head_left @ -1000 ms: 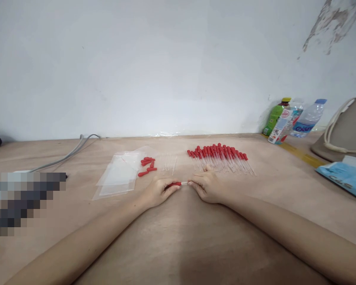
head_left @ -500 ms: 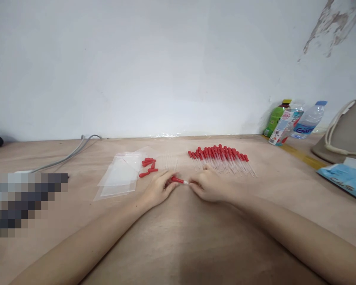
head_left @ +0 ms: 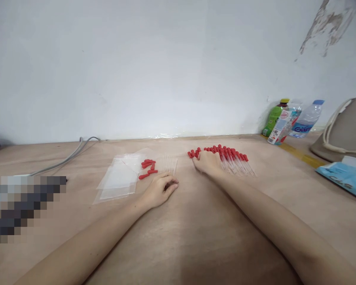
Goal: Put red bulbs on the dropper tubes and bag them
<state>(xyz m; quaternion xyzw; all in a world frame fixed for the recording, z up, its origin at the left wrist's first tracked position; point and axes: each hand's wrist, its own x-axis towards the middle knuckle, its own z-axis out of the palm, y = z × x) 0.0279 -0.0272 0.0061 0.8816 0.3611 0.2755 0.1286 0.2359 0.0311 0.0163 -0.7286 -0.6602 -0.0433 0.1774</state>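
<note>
My left hand (head_left: 162,190) rests on the table with curled fingers. A gap shows between its thumb and fingertips, and I see nothing in it. Just beyond lie loose red rubber bulbs (head_left: 148,162) and several thin clear glass tubes (head_left: 169,162). My right hand (head_left: 207,161) reaches over the left part of a row of droppers (head_left: 233,156), glass tubes with red bulbs on their far ends. Its fingers are bent together by the bulbs, and whatever they hold is hidden behind the hand.
Clear plastic zip bags (head_left: 118,178) lie left of the bulbs. A grey cable (head_left: 65,160) runs along the far left. Bottles (head_left: 307,118) and a drink carton (head_left: 281,126) stand at the back right, near a grey bag (head_left: 344,126) and a blue packet (head_left: 344,178).
The dropper that was between both hands no longer shows there. My right hand has moved forward onto the dropper row. My left hand has stayed in place, its fingers loosened.
</note>
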